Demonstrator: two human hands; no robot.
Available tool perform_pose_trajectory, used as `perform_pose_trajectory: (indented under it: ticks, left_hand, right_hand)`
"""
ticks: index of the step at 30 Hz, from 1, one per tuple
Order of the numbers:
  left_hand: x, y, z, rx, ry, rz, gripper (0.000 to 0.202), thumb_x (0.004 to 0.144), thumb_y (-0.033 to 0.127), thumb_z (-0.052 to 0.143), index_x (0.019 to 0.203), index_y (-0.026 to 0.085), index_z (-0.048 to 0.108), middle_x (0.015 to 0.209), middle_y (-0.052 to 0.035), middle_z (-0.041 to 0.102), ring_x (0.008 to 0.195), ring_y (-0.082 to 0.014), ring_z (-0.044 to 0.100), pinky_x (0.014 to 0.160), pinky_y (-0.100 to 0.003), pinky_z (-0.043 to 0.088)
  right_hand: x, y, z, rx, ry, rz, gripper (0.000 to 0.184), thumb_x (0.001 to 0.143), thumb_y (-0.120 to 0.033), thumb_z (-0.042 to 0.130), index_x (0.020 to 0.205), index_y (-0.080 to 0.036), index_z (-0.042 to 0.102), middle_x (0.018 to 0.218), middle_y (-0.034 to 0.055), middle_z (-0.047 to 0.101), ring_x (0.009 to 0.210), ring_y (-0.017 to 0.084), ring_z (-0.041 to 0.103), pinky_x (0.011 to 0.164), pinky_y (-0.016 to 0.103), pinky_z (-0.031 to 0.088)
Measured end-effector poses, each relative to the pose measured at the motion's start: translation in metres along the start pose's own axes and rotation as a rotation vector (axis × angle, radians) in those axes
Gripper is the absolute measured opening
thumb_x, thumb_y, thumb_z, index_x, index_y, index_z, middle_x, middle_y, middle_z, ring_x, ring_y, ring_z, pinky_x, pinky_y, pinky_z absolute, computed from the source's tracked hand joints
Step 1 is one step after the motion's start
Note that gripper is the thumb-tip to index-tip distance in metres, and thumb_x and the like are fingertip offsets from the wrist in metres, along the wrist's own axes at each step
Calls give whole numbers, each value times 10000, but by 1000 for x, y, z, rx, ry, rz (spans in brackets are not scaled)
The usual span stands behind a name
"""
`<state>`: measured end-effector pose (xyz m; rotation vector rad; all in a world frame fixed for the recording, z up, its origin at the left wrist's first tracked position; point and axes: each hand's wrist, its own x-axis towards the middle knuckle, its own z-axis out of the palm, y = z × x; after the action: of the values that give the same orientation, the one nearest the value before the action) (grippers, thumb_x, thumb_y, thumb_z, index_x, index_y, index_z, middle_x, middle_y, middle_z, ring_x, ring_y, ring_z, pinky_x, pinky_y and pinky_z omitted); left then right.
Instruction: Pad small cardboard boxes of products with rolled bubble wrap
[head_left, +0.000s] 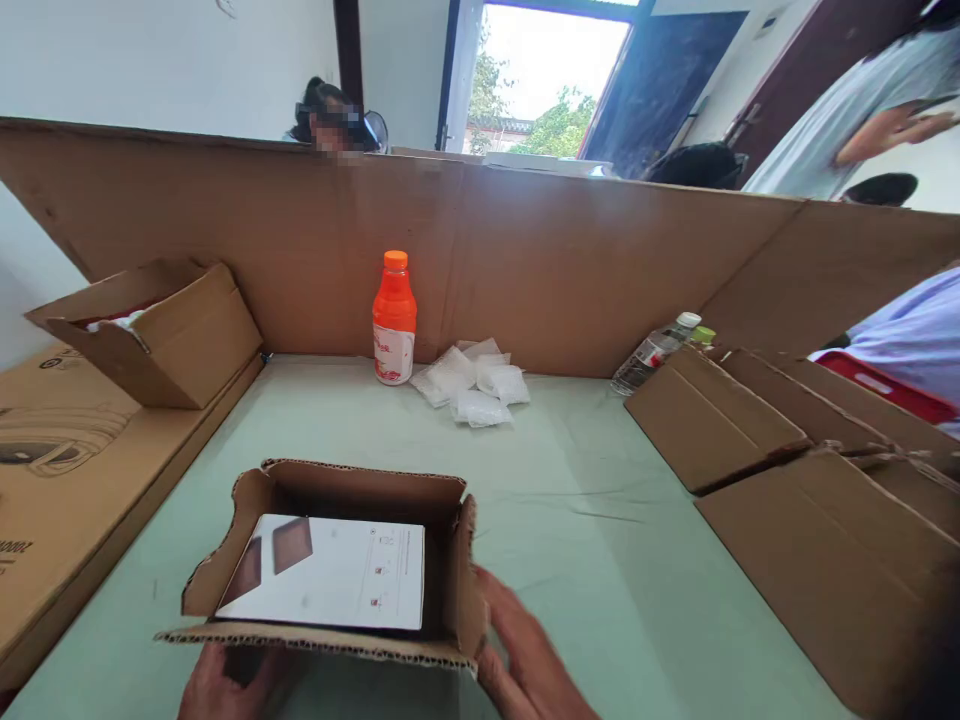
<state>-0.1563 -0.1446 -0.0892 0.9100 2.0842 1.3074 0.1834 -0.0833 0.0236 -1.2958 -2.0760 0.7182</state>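
A small open cardboard box (450, 560) sits on the pale green table near me, with a white printed sheet (337, 575) lying flat inside it. My left hand (225, 685) is under the box's near flap at the bottom edge of view; its fingers are mostly hidden. My right hand (525, 660) rests against the box's right side wall, fingers stretched along it. An orange bottle (394, 318) stands upright at the back. Beside the bottle lie several small clear bags (472, 385).
A tall cardboard wall (570, 270) runs along the back. An open carton (157, 335) sits on a flat printed box (60, 470) at left. Flattened cardboard pieces (810, 470) and a tilted clear water bottle (654, 352) are at right. Other people are behind the wall and at right.
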Motion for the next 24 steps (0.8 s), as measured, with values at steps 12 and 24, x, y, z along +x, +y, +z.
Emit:
perform_pose_trajectory:
  ticks: [12, 24]
  left_hand:
    - [89, 99, 122, -215, -169, 69, 629, 635, 549, 775, 1096, 204, 523, 1073, -104, 669, 1035, -298, 671, 953, -479, 522]
    - [91, 61, 125, -121, -128, 44, 647, 642, 533, 774, 1159, 198, 576, 1065, -108, 701, 1071, -316, 662, 972, -452, 517]
  right_hand:
    - [140, 90, -24, 237, 98, -8, 495, 1035, -493, 323, 1346, -231, 607, 1440, 93, 584, 1348, 261, 522, 1143, 479, 408]
    - [298, 170, -103, -609, 165, 37, 266, 811, -53, 593, 1002, -165, 741, 1266, 137, 689, 1317, 329, 521, 1077, 525, 396]
